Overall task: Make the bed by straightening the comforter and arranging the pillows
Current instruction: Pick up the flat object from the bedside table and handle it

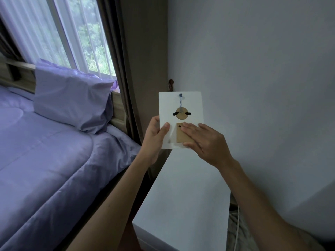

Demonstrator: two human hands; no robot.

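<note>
Comforter point(45, 160), lilac and creased along its near edge, lies over the bed from 9 to 7 o'clock. One matching pillow point(72, 98) leans against the wooden headboard point(117, 105) at 10 o'clock, under the window point(85, 33) and beside a brown curtain point(116, 51) at 11 o'clock.

Neither hand is on the bedding. At the centre, the left hand point(154, 140) grips the left edge of a white card point(193, 104), thumb on its face. The card carries a brown disc point(181, 113) and a brown rectangle point(181, 136). The right hand point(208, 142) lays flat, straight fingers across that rectangle.

So no bed-making step seems to be in hand just now. The visible part of the bed looks largely tidy, though I cannot tell how the rest lies. The next move probably calls for setting the card down, freeing both hands, and turning toward 9 o'clock to smooth the creases.

Below the card, a white cabinet top point(181, 205) runs to 6 o'clock. A plain pale wall point(262, 69) fills 1 to 4 o'clock, with a white cable point(237, 223) at its foot.
</note>
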